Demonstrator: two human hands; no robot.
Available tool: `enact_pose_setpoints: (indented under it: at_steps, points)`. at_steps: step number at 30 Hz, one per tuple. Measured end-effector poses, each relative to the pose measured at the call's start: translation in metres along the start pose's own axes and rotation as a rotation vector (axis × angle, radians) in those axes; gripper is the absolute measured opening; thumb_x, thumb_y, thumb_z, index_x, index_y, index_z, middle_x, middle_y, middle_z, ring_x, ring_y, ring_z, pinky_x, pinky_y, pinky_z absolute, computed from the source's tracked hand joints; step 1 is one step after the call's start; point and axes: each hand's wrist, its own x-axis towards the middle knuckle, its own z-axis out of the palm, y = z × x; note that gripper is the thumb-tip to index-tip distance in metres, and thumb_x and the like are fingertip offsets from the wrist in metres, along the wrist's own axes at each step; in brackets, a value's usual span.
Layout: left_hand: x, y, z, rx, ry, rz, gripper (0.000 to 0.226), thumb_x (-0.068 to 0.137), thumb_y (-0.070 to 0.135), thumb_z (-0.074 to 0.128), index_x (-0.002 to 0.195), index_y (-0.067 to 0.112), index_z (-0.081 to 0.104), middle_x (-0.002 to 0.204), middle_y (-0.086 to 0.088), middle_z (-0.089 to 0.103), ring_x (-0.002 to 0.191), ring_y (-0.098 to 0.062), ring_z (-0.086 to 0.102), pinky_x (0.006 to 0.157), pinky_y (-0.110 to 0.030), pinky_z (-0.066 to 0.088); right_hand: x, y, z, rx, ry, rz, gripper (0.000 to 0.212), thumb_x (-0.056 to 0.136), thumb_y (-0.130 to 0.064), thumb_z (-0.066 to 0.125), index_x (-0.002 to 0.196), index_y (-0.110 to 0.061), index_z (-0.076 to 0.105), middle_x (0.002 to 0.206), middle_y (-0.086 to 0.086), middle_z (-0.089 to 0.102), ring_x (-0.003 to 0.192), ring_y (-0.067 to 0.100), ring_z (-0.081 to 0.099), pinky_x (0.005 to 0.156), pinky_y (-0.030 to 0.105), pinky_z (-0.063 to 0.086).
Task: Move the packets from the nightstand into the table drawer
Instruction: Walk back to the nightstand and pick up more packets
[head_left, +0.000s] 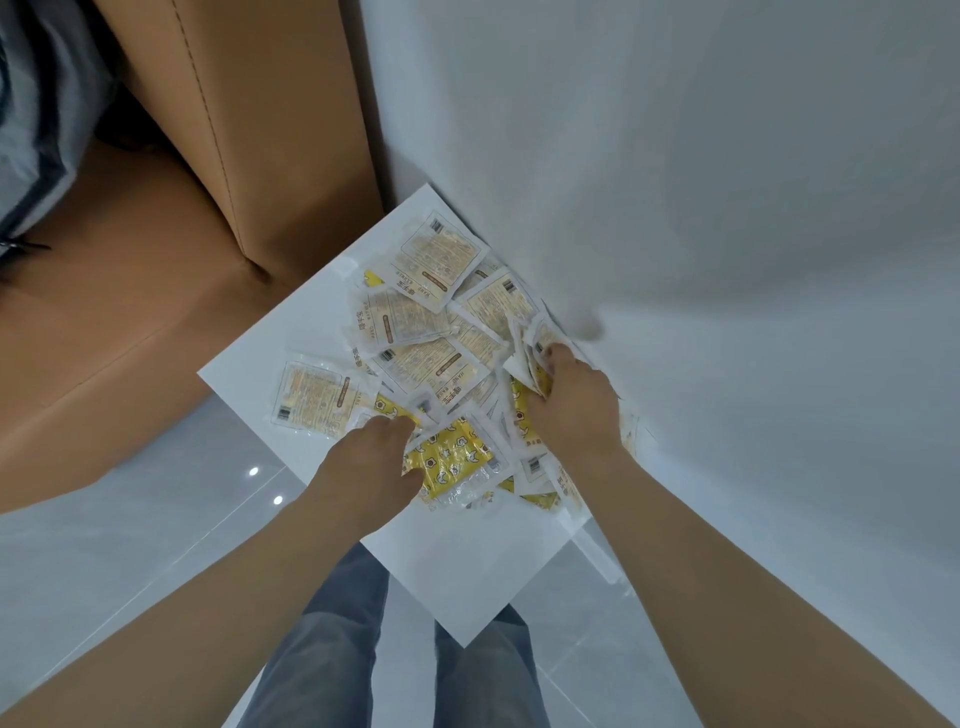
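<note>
Your packets (415, 332) lie heaped on the white surface (457, 571) at mid-frame. Your left hand (371, 462) grips the pile's lower-left edge (thumb on a yellow packet (452, 462)), and your right hand (576, 410) clutches several packets at the pile's right side.

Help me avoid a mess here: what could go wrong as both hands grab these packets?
The packets lie loose and overlapping, and the left hand and right hand each grip only a few, so slick ones may slide out on lifting. Some lie at the edge of the nightstand by the wall; scooping might knock them off.
</note>
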Motion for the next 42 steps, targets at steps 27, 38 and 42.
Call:
enact_pose_setpoints:
  at_steps: [27, 38, 42]
  points:
    - [-0.003, 0.042, 0.009, 0.036, 0.039, 0.198, 0.051, 0.086, 0.027, 0.063, 0.132, 0.010, 0.047, 0.129, -0.007, 0.050, 0.113, -0.027, 0.050, 0.091, -0.035, 0.045, -0.130, 0.028, -0.080, 0.375, 0.183, 0.376, 0.024, 0.083, -0.027, 0.063, 0.068, -0.018, 0.047, 0.052, -0.004, 0.047, 0.049, 0.016, 0.047, 0.047, 0.025, 0.031]
    - [0.027, 0.117, 0.044, 0.400, -0.004, 0.578, 0.075, 0.076, 0.034, 0.070, 0.138, 0.008, 0.036, 0.140, -0.011, 0.039, 0.131, -0.031, 0.034, 0.109, -0.039, 0.030, -0.181, 0.091, -0.065, 0.353, 0.153, 0.612, 0.022, 0.083, -0.025, 0.064, 0.069, -0.016, 0.049, 0.056, -0.003, 0.050, 0.050, 0.010, 0.049, 0.043, 0.022, 0.029]
    - [0.039, 0.138, 0.065, 0.584, -0.026, 0.598, 0.094, 0.072, 0.036, 0.075, 0.146, 0.012, 0.021, 0.153, -0.013, 0.016, 0.143, -0.036, 0.011, 0.116, -0.049, 0.016, -0.189, 0.106, -0.058, 0.396, 0.144, 0.665, 0.030, 0.083, -0.026, 0.063, 0.063, -0.018, 0.043, 0.055, -0.001, 0.050, 0.049, 0.013, 0.048, 0.044, 0.024, 0.030]
